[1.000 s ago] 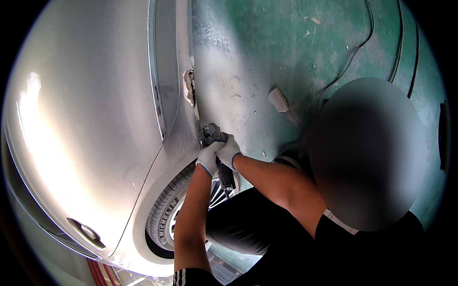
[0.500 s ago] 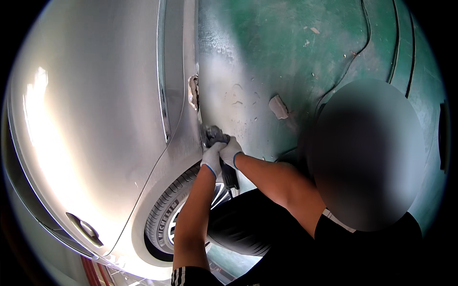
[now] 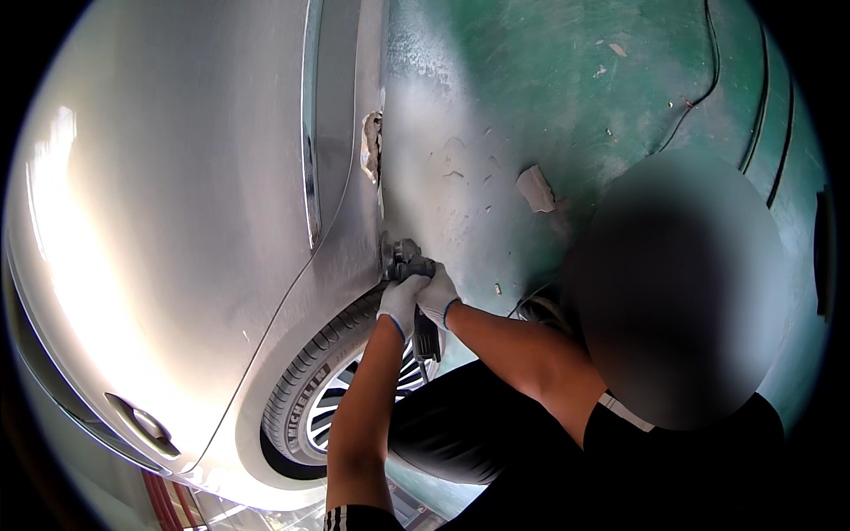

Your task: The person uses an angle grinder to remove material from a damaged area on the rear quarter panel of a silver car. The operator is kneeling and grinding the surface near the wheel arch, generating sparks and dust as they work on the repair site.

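Observation:
Both of my gloved hands are closed around a dark angle grinder [image 3: 405,250], its head against the lower edge of a silver car [image 3: 239,177], just ahead of the wheel arch. My left hand [image 3: 403,301] grips it nearer the wheel. Beside it, my right hand [image 3: 438,296] wraps it from the other side. The tool's black body [image 3: 427,338] extends below the hands, in front of the wheel. Where the disc meets the metal is partly hidden. Farther along the sill is a ragged, broken patch [image 3: 371,149].
Right below my hands is the car's wheel [image 3: 329,398]. A grey, flat-sided block [image 3: 536,188] lies on the green, dusty floor [image 3: 549,88]. Dark cables [image 3: 714,62] run across the floor at far right. A blurred oval covers the right side.
The view has shifted a little, so the car and floor sit slightly differently in it. Both hands stay on the grinder, close to the same spot on the sill.

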The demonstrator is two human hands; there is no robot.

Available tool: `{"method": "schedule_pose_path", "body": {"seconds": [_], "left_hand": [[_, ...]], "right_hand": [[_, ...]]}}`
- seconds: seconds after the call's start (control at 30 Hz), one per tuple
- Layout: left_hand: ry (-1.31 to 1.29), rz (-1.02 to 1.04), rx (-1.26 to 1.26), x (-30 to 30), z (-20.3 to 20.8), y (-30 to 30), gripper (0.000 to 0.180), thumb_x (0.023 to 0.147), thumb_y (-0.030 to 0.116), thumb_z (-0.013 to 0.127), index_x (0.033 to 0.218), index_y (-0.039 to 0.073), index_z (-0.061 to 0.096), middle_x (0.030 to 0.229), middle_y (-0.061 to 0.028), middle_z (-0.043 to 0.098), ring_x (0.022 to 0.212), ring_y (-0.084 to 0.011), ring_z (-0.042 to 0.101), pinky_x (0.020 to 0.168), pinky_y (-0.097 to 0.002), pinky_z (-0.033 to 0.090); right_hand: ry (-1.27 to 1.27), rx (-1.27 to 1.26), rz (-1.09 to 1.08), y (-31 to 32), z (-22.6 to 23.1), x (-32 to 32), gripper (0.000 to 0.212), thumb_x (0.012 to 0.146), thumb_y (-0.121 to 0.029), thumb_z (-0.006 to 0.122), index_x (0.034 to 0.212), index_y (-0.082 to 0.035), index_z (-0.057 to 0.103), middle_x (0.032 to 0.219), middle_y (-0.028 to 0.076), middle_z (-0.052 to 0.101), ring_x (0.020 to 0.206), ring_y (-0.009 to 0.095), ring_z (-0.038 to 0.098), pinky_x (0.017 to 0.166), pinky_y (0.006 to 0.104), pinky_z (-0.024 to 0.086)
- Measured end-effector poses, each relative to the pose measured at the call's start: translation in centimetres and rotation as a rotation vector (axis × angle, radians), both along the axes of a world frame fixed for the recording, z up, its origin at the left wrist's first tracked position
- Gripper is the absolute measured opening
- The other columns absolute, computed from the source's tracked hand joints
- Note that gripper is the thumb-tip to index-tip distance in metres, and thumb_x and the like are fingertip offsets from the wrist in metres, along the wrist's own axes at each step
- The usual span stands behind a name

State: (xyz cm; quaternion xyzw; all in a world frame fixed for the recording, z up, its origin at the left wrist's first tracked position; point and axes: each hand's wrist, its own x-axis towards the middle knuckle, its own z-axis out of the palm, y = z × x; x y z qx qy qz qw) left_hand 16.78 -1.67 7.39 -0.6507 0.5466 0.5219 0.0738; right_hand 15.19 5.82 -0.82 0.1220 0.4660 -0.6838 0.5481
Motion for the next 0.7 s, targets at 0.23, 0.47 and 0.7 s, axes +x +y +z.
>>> {"method": "schedule_pose_path", "body": {"seconds": [0.23, 0.47, 0.7], "left_hand": [[0.065, 0.008, -0.036, -3.3, 0.0, 0.4, 0.025, 0.089, 0.012, 0.072, 0.11, -0.003, 0.071, 0.095, -0.0126, 0.073, 0.085, -0.0256, 0.073, 0.078, -0.0383, 0.059], [0.081, 0.139, 0.044, -2.2, -2.1, -0.3, 0.024, 0.091, 0.012, 0.07, 0.11, -0.002, 0.071, 0.101, -0.0136, 0.073, 0.089, -0.0267, 0.073, 0.083, -0.0384, 0.06], [0.133, 0.152, 0.102, -2.1, -1.3, -0.5, 0.026, 0.089, 0.014, 0.072, 0.11, -0.001, 0.073, 0.101, -0.0132, 0.074, 0.092, -0.0254, 0.073, 0.084, -0.0369, 0.059]], "right_hand": [[0.044, 0.006, 0.006, -0.9, -0.7, -2.8, 0.066, 0.084, -0.014, 0.074, 0.141, 0.006, 0.046, 0.123, 0.029, 0.069, 0.117, 0.039, 0.069, 0.101, 0.043, 0.055], [0.022, 0.016, 0.103, -1.8, -3.1, -2.8, 0.069, 0.084, -0.02, 0.075, 0.141, 0.006, 0.047, 0.125, 0.03, 0.068, 0.121, 0.041, 0.068, 0.102, 0.0426, 0.055], [0.015, 0.061, 0.132, -0.5, -0.4, -4.1, 0.067, 0.084, -0.022, 0.077, 0.137, 0.008, 0.049, 0.123, 0.03, 0.07, 0.113, 0.041, 0.072, 0.096, 0.0449, 0.059]]}}
